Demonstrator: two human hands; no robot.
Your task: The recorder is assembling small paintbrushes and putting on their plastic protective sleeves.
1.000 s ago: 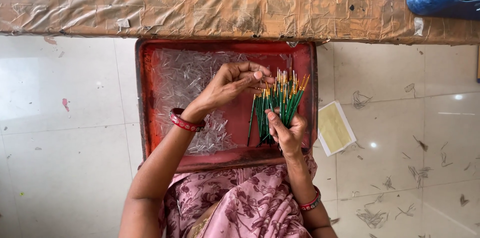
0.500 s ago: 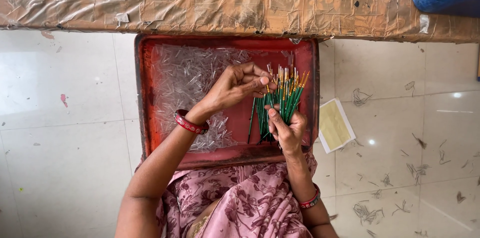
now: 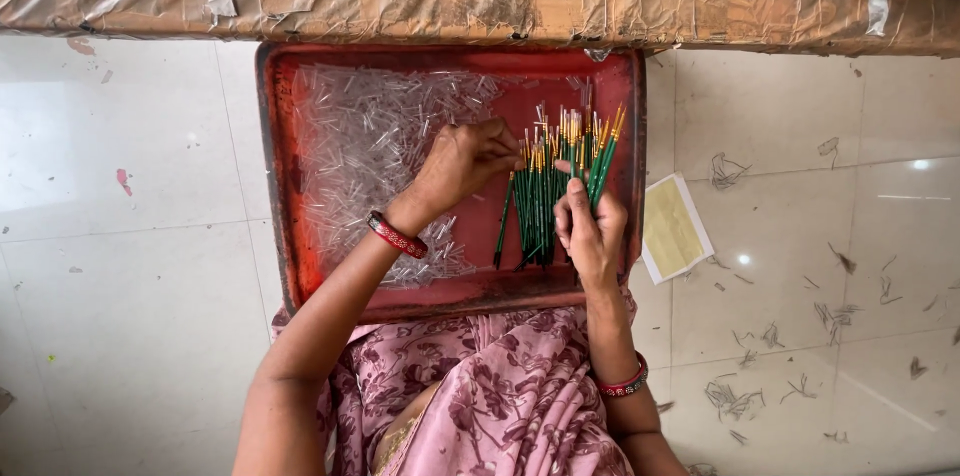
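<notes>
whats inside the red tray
Inside the red tray: a heap of small clear tubes and a bundle of green brushes, held by the right hand. The left hand covers some tubes.

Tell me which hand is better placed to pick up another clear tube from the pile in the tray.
The left hand: it sits at the edge of the clear tubes in the red tray. The right hand rests on the green brushes, apparently holding them.
</notes>
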